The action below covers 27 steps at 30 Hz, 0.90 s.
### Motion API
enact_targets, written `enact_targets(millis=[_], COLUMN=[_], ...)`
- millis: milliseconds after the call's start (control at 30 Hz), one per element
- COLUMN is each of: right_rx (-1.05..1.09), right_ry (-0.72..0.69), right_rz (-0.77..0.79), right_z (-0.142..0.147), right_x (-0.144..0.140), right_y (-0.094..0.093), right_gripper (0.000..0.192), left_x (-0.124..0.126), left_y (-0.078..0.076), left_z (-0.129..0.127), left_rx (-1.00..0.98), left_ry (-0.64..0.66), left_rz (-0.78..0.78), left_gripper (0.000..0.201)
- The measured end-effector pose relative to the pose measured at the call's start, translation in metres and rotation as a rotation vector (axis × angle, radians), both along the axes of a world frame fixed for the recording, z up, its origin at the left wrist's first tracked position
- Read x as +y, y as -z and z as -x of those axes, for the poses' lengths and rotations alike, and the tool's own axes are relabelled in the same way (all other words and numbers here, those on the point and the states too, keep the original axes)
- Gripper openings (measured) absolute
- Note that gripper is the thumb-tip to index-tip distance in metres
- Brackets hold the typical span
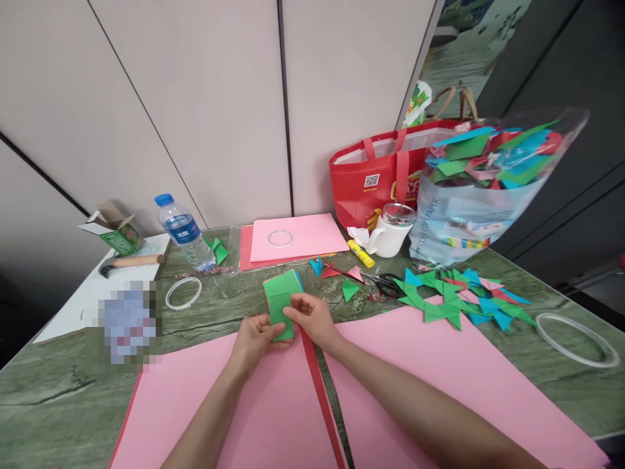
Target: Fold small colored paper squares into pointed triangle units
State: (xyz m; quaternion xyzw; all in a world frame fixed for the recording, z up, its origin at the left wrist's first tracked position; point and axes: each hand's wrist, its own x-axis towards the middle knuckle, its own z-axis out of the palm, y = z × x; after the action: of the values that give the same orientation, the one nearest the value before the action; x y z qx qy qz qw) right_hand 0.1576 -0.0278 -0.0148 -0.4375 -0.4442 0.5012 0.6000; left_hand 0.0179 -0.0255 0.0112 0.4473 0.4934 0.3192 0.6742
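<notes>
While both hands meet at the middle of the tabletop, a green paper (279,301) is pinched between them, partly folded and raised a little off the surface. The left hand (254,340) grips its lower edge with fingers curled closed around the sheet, and the right hand (312,317) presses thumb and fingertips together on its right side. Under the wrists, two large pink sheets (439,378) cover the near edge of the tabletop, with a red strip (319,391) showing between them.

Just beyond the green paper lie a few small folded triangles (349,288) in blue, red and green, then scissors (385,284) and a yellow glue stick (360,253). Toward the right edge sits a spread of folded pieces (459,296), and a clear tape ring (576,339) lies near the right corner. Another tape ring (183,292) lies left of centre.

Along the far edge stand a water bottle (184,233), a pink sheet stack (293,238), a white mug (389,231), a red bag (385,172) and a clear plastic bag (483,189) holding coloured paper. At the far left corner are a small carton (114,229) and a hammer (129,262).
</notes>
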Motion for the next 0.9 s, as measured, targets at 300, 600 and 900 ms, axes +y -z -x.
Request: enact_targets(millis=[300,600,900], right_rx=[0.013,0.122,0.144], right_ry=[-0.077,-0.111,-0.042], right_rz=[0.012,0.046,0.070], right_z=[-0.003,0.000,-0.001], right_x=[0.002,0.000,0.001], right_y=[0.002,0.001,-0.001], right_gripper=[0.029,0.031,0.031], left_x=[0.002,0.004,0.002], left_y=[-0.008,-0.006,-0.006], left_z=[0.003,0.005,0.004], left_rx=[0.074,0.515,0.466], left_ry=[0.131,0.081,0.079], left_rz=[-0.123,-0.739,-0.619], left_gripper=[0.029,0.040,0.044])
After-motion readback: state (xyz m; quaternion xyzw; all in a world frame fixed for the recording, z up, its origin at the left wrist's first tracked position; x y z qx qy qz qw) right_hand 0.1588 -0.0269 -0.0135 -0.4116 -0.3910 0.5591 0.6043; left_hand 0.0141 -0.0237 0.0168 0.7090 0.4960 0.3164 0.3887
